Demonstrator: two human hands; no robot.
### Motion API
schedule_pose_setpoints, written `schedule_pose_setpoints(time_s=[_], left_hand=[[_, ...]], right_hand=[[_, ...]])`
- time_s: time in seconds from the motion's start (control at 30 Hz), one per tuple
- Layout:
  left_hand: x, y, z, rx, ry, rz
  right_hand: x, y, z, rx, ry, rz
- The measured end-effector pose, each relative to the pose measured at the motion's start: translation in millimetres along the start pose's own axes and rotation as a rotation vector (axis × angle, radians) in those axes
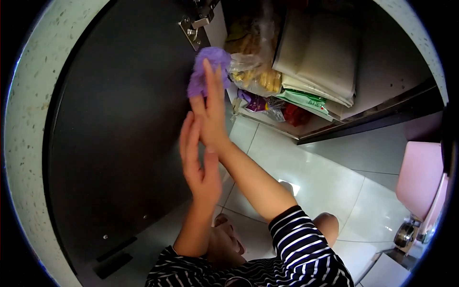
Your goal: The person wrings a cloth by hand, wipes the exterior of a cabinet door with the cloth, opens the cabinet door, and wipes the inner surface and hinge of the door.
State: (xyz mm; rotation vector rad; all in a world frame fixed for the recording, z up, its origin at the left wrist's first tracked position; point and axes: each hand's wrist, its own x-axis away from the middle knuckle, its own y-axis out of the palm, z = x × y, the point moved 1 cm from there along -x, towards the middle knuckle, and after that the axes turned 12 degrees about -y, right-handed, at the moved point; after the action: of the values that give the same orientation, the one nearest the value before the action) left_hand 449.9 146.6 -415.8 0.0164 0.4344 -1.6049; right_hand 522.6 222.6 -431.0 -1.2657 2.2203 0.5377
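Observation:
A fluffy purple cleaning cloth (213,55) lies against the inner face of the dark cabinet door (119,115), just below a metal hinge (192,32). My right hand (210,115) holds the cloth there, its fingers stretched over it and pressing it to the door. Close below, my left hand (198,165) is open and slightly blurred, with its fingers pointing up. It appears to be near the door edge and holds nothing; whether it touches the door I cannot tell.
The open cabinet (382,62) holds clear bags of yellowish food (258,79), stacked flat packages (315,57) and a red bag (296,115). Pale floor tiles (306,172) lie below. A pink container (418,177) stands at the right, above a metal pot (405,234).

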Motion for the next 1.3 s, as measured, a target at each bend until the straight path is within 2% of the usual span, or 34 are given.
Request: schedule_pose_setpoints(time_s=[0.03, 0.13, 0.23, 0.27, 0.37, 0.43, 0.5, 0.63, 0.7, 0.73, 0.83, 0.93, 0.97, 1.07, 1.1, 1.2, 1.23, 1.27, 1.3], left_hand=[[0.8, 0.1, -4.6, -0.087, -0.004, -0.042], [15.9, 4.3, -24.1, 0.091, -0.242, -0.154], [24.1, 8.2, -17.8, 0.16, -0.259, -0.146], [27.1, 9.5, -18.2, 0.187, -0.204, -0.124], [31.2, 13.3, -19.8, 0.284, -0.054, -0.069], [25.0, 9.5, -19.3, 0.328, -0.097, -0.077], [18.0, 9.3, -19.6, 0.341, -0.172, -0.074], [13.5, 6.3, -38.3, 0.322, -0.359, -0.345], [17.1, 9.9, -52.0, 0.222, -0.507, -0.407], [19.5, 11.3, -55.7, 0.171, -0.582, -0.436], [21.6, 15.8, -50.8, 0.21, -0.629, -0.398], [30.6, 11.8, -64.4, 0.171, -0.425, -0.134], [30.2, 9.3, -51.8, 0.132, -0.438, -0.035], [36.2, 7.5, -43.5, 0.289, -0.152, 0.101], [36.9, 6.9, -43.9, 0.306, -0.215, 0.111], [33.4, 8.9, -58.8, 0.324, -0.388, 0.082], [28.3, 11.5, -49.9, 0.278, -0.432, 0.004], [26.2, 10.9, -52.2, 0.405, -0.619, -0.177], [28.4, 14.9, -62.8, 0.421, -0.624, -0.222]], right_hand=[[0.0, -0.7, 9.5, -0.025, 0.02, 0.055], [21.5, -4.1, 35.5, -0.148, 0.119, 0.108], [31.7, -8.1, 20.5, -0.083, 0.192, 0.017], [30.0, -9.0, 9.1, -0.068, 0.209, -0.015], [9.2, -10.6, -29.0, -0.078, 0.044, -0.158], [2.0, -5.9, -28.7, -0.047, -0.059, -0.142], [9.0, 3.7, -10.2, -0.035, 0.031, -0.05], [50.2, 5.0, 60.4, -0.015, 0.219, 0.092], [76.8, 4.7, 117.5, -0.173, 0.356, 0.188], [79.6, 3.3, 127.0, -0.252, 0.425, 0.235], [79.1, 1.0, 130.3, -0.37, 0.531, 0.277], [65.4, -2.0, 73.6, -0.108, 0.187, 0.033], [58.3, -2.8, 37.7, -0.104, 0.17, -0.042], [49.6, -0.9, -4.4, -0.111, 0.02, -0.157], [48.9, 0.6, -5.9, -0.113, -0.048, -0.175], [68.3, 9.2, 25.8, -0.034, 0.023, -0.086], [72.0, 14.6, 50.5, -0.002, 0.076, -0.002], [69.4, 6.5, 68.7, -0.033, 0.075, 0.032], [63.8, -1.9, 86.3, -0.018, 0.151, 0.064]])
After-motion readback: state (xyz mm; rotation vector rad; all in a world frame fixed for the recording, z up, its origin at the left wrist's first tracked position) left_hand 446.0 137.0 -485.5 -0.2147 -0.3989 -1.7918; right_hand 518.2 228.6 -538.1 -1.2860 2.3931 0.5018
